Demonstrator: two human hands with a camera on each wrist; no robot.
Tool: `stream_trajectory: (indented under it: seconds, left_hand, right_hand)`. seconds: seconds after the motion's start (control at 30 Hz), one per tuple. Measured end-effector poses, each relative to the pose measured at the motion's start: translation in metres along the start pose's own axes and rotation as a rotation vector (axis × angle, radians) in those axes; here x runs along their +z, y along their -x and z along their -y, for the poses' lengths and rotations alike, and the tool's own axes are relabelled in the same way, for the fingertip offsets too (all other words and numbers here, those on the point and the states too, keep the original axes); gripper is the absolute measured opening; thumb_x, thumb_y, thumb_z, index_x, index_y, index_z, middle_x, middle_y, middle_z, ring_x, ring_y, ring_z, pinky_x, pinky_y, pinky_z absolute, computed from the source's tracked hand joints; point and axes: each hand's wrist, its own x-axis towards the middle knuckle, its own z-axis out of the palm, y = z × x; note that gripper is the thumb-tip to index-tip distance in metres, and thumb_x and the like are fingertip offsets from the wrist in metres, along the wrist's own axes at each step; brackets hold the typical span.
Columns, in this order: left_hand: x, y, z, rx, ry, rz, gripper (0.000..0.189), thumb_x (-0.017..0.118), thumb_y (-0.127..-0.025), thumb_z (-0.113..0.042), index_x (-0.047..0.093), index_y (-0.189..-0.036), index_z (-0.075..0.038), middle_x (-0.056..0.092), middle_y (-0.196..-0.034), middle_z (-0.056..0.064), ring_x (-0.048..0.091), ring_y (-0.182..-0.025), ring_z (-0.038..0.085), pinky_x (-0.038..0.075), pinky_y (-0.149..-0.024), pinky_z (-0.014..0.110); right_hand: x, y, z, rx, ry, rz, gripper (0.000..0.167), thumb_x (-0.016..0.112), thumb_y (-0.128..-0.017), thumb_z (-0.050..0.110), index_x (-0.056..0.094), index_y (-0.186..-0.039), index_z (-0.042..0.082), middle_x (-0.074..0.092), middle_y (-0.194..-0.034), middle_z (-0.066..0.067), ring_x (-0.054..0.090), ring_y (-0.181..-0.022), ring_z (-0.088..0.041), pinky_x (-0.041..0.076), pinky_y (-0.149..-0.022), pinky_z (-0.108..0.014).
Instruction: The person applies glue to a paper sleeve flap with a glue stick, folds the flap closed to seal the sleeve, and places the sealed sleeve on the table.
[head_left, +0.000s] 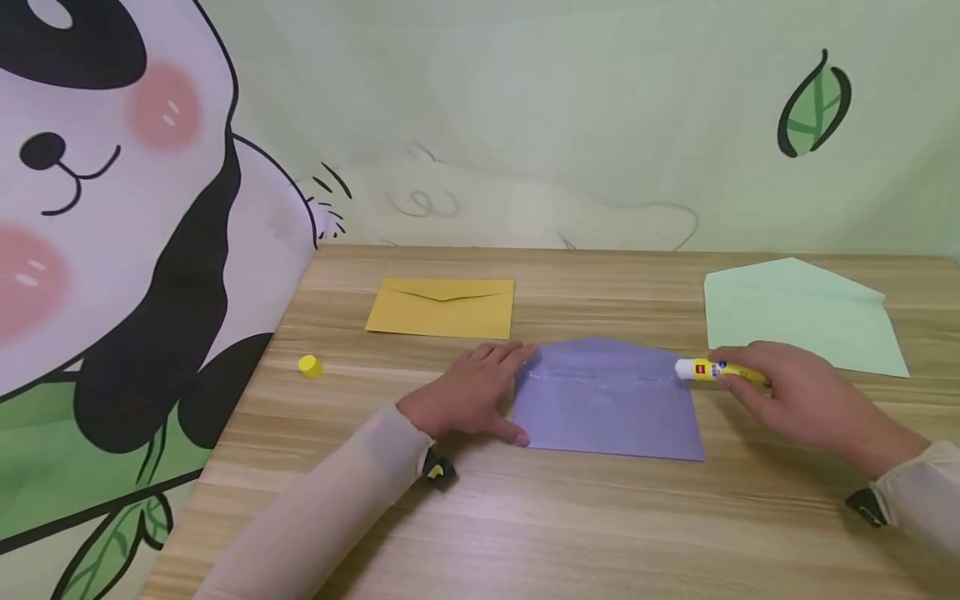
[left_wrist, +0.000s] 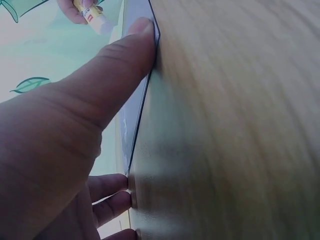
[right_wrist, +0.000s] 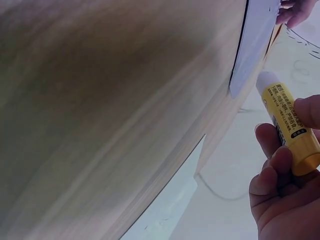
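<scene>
A purple envelope (head_left: 607,417) lies on the wooden table with its flap unfolded away from me and a whitish streak along the fold. My left hand (head_left: 476,392) rests at its left side, thumb on the lower left corner and fingers by the upper left one. In my right hand (head_left: 813,396) I hold a yellow glue stick (right_wrist: 285,115) between thumb and fingers. Its uncapped white tip is at the envelope's upper right edge in the head view; whether it touches the paper I cannot tell.
A yellow envelope (head_left: 442,312) lies behind my left hand, its flap down. At the back right is a mint green envelope (head_left: 802,325) with its flap up. The small yellow cap (head_left: 310,366) sits at the left. A printed panda backdrop (head_left: 525,108) hangs behind the table.
</scene>
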Motion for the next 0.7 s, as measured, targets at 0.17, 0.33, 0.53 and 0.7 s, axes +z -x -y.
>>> stream_trajectory:
  seconds: [0.17, 0.33, 0.53, 0.7]
  left_hand:
    - [0.0015, -0.0012, 0.0018, 0.010, -0.011, -0.011, 0.124, 0.079, -0.069, -0.069, 0.012, -0.162, -0.021, 0.024, -0.165, 0.007, 0.026, -0.149, 0.030, 0.024, -0.120, 0.053]
    - [0.0023, -0.0021, 0.0024, 0.030, -0.004, -0.028, 0.124, 0.081, -0.069, -0.067, 0.012, -0.162, -0.020, 0.026, -0.163, 0.005, 0.027, -0.147, 0.030, 0.025, -0.119, 0.055]
    - [-0.0010, -0.0025, 0.0001, 0.054, -0.002, -0.013, 0.118, 0.081, -0.071, -0.064, 0.018, -0.161, -0.024, 0.019, -0.167, 0.003, 0.027, -0.146, 0.036, 0.027, -0.115, 0.060]
    - [-0.0030, -0.0020, -0.0007, 0.061, -0.064, 0.027, 0.102, 0.076, -0.075, -0.066, 0.030, -0.158, -0.030, 0.021, -0.167, 0.000, 0.026, -0.147, 0.038, 0.027, -0.115, 0.060]
  right_hand:
    - [0.0008, 0.0003, 0.0010, 0.013, 0.015, -0.013, 0.038, 0.080, -0.083, 0.014, 0.072, -0.120, 0.015, 0.070, -0.093, 0.008, 0.050, -0.074, -0.006, 0.047, -0.066, -0.033]
    - [0.0013, 0.0007, 0.0026, 0.015, 0.020, -0.062, 0.037, 0.080, -0.082, 0.014, 0.072, -0.117, 0.015, 0.071, -0.093, 0.006, 0.052, -0.075, -0.008, 0.047, -0.065, -0.034]
    - [0.0018, 0.0019, 0.0019, 0.019, 0.019, -0.085, 0.037, 0.080, -0.081, 0.013, 0.072, -0.117, 0.016, 0.070, -0.092, 0.007, 0.050, -0.074, -0.008, 0.045, -0.065, -0.033]
    - [0.0030, 0.0028, 0.0021, 0.014, 0.013, -0.093, 0.036, 0.080, -0.081, 0.013, 0.072, -0.116, 0.016, 0.071, -0.093, 0.007, 0.051, -0.074, -0.008, 0.045, -0.064, -0.032]
